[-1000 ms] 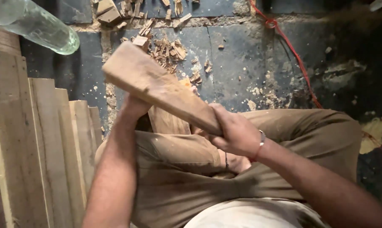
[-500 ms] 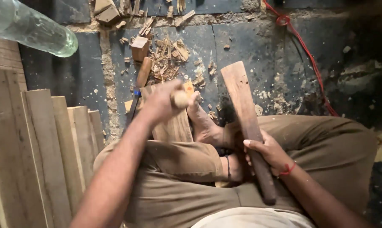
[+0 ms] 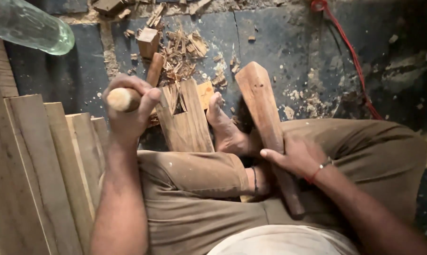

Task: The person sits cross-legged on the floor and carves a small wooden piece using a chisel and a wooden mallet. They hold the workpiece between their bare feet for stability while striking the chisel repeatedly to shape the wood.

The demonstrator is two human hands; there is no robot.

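Two hands closed, left [image 3: 128, 111] gripping chisel handle [image 3: 122, 99], right [image 3: 296, 153] gripping wooden mallet [image 3: 263, 106], workpiece [image 3: 185, 118] between

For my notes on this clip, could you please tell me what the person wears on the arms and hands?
Both forearms are bare, with no sleeves or gloves in view. The right hand has a thin red thread and a slim metal bangle at the wrist. The left hand shows no ring, band or watch. Each grip is a bare hand, lightly dusted with wood powder.
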